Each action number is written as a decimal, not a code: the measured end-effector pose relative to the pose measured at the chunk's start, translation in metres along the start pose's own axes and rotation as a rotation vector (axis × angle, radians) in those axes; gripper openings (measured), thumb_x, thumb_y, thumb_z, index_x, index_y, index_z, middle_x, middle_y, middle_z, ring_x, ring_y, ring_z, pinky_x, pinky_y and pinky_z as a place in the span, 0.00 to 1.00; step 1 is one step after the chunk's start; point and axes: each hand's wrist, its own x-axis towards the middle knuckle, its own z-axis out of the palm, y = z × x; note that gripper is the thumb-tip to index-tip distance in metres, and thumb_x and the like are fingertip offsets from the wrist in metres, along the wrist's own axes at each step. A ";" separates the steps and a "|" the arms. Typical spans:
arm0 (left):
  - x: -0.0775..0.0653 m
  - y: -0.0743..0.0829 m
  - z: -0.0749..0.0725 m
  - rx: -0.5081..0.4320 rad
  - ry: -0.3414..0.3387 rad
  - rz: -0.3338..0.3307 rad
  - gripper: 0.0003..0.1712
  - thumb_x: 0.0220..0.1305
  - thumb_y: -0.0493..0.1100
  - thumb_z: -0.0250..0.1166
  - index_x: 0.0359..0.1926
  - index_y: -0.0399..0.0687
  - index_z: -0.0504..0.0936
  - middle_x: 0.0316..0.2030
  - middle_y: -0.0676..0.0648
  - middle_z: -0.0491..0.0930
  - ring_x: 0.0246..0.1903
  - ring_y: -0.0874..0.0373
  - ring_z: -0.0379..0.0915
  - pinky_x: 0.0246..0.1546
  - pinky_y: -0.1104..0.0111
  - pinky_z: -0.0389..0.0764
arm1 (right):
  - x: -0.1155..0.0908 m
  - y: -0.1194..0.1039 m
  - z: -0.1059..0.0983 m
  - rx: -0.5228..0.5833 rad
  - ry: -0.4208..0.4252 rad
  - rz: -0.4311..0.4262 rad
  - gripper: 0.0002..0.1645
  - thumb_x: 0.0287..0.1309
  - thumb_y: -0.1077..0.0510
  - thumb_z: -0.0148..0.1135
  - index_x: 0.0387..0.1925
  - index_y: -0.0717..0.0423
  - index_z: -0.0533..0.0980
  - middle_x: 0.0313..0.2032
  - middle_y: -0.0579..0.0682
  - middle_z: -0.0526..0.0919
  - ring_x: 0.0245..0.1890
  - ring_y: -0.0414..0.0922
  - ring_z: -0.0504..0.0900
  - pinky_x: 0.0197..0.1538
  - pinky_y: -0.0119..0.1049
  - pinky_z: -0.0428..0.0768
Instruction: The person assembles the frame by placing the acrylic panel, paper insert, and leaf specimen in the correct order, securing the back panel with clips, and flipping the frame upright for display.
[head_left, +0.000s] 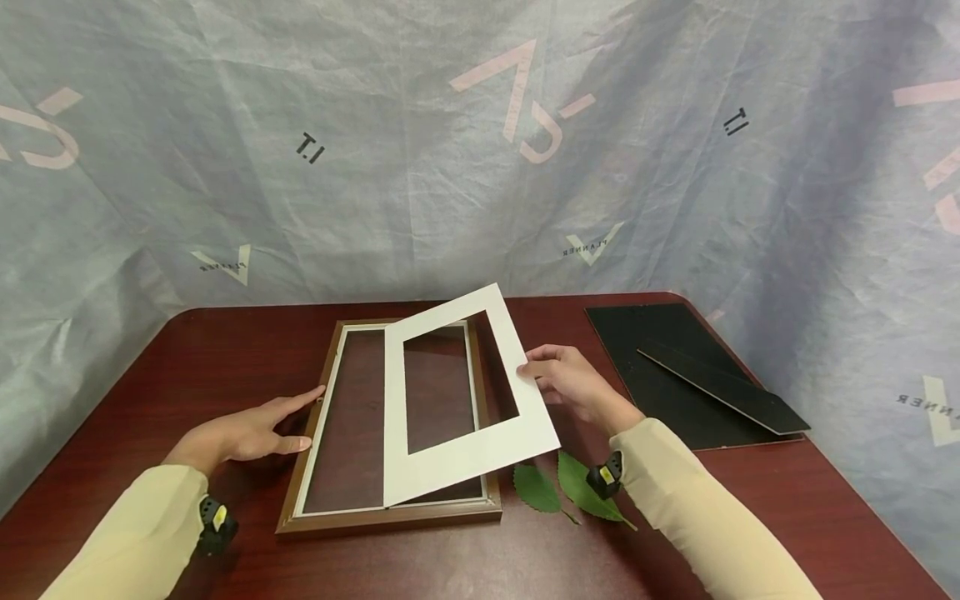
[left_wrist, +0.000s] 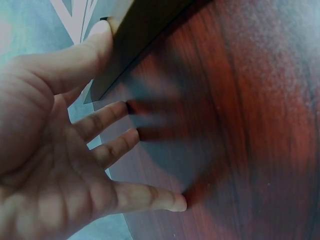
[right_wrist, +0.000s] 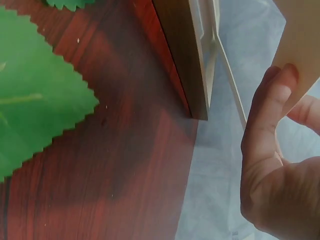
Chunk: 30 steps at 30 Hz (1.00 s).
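A brown picture frame point(head_left: 337, 523) with a pale inner lip lies on the table. Over its right part, a white mat board point(head_left: 465, 457) with a rectangular opening is tilted, its right side raised and its left edge low inside the frame. My right hand point(head_left: 573, 383) pinches the mat's right border between thumb and fingers. At the frame's left side is my left hand point(head_left: 243, 433), fingers extended. In the left wrist view, its thumb rests against the frame's side point(left_wrist: 145, 30), while other fingertips touch the tabletop.
Two green leaves point(head_left: 536, 489) lie right of the frame's near corner, under the right wrist. Farther right is a black backing board point(head_left: 637, 333) with a hinged-looking black flap point(head_left: 720, 387) angled up from it. A grey printed sheet point(head_left: 405, 167) hangs behind the reddish table point(head_left: 225, 350).
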 end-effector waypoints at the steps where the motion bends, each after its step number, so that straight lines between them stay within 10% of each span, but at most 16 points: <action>1: 0.000 0.000 0.000 -0.002 0.001 0.000 0.51 0.69 0.47 0.68 0.78 0.33 0.48 0.73 0.20 0.47 0.70 0.18 0.42 0.62 0.28 0.54 | 0.000 -0.001 0.002 -0.007 0.005 0.003 0.20 0.67 0.62 0.61 0.55 0.70 0.72 0.37 0.53 0.82 0.32 0.42 0.84 0.38 0.38 0.84; 30: 0.000 0.000 -0.003 -0.018 -0.006 0.005 0.51 0.68 0.47 0.68 0.78 0.32 0.47 0.72 0.18 0.47 0.69 0.17 0.42 0.62 0.27 0.53 | 0.006 -0.016 0.048 -0.280 -0.034 0.002 0.10 0.68 0.59 0.62 0.41 0.64 0.82 0.28 0.52 0.81 0.27 0.43 0.83 0.31 0.34 0.80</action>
